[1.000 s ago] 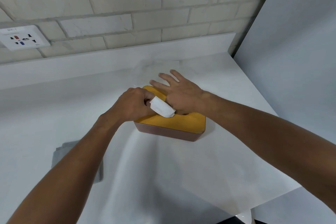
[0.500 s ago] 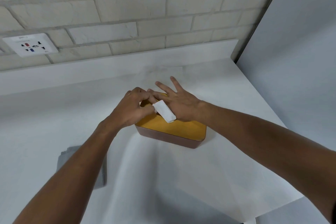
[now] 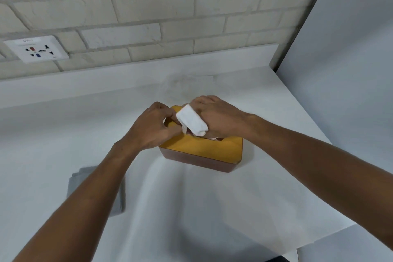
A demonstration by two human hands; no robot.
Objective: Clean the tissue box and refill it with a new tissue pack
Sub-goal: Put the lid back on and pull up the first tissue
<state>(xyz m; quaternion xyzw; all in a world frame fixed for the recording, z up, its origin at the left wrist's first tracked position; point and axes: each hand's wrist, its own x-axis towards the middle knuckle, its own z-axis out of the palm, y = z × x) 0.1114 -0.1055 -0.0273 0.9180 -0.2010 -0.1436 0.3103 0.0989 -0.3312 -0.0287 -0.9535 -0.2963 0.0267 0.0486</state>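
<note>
The tissue box (image 3: pixel 204 151), brown with a yellow wooden lid, stands on the white counter (image 3: pixel 212 208). A folded white tissue (image 3: pixel 191 121) sticks up out of the lid's slot. My left hand (image 3: pixel 153 127) pinches the tissue's lower left edge just above the slot. My right hand (image 3: pixel 217 117) is curled over the far side of the lid, its fingers bent round the tissue from the right. The slot is mostly hidden by both hands; a bit of pinkish pack wrap shows in it.
A folded grey cloth (image 3: pixel 119 200) lies on the counter at the left, partly under my left forearm. A wall socket (image 3: pixel 36 49) sits in the brick wall. A white panel (image 3: pixel 344 81) closes the right side. The counter's front edge (image 3: pixel 331 234) runs at lower right.
My right hand went from lying flat on the lid to curling round the tissue. The tissue now stands higher out of the slot. My left hand stays pinched on it.
</note>
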